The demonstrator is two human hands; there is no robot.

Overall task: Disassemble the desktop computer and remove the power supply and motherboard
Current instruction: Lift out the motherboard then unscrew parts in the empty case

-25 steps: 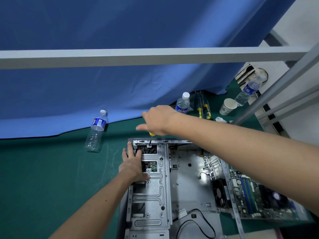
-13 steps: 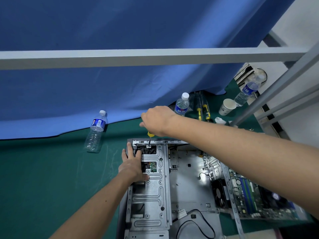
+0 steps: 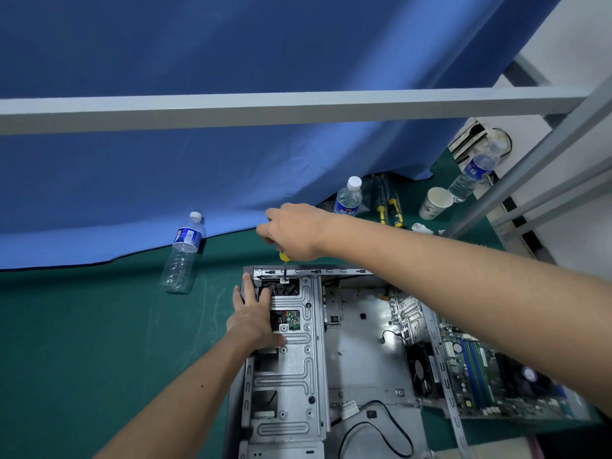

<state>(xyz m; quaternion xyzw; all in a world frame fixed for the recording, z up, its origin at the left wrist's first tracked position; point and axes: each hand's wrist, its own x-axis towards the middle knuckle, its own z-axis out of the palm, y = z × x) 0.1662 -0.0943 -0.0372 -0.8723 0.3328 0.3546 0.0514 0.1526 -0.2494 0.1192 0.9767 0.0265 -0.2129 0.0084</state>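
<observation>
Left of centre, a clear plastic water bottle with a blue label [image 3: 183,255] lies on the green table mat [image 3: 82,342], clear of the work. Left hand [image 3: 252,313] rests flat, fingers straight, on the silver stamped-metal drive cage [image 3: 291,366] at the far-left corner of the open grey desktop case [image 3: 357,342]; if it eases off, the case could shift under the driver. Centre: right hand [image 3: 293,231] grips the yellow-handled screwdriver [image 3: 284,265], tip down on a screw tab at the cage's top edge. Risks: tip cams out and strips the head, or jumps into the black cables or small green circuit board [image 3: 292,320] just below; a loosened screw may drop into the cage. Lower right: green motherboard with blue memory slots [image 3: 480,376] already sits beside the case, its edge near the right forearm, so an elbow swing could knock it. Power supply not identifiable. Upper right, white paper cup [image 3: 434,203] stands well apart.
</observation>
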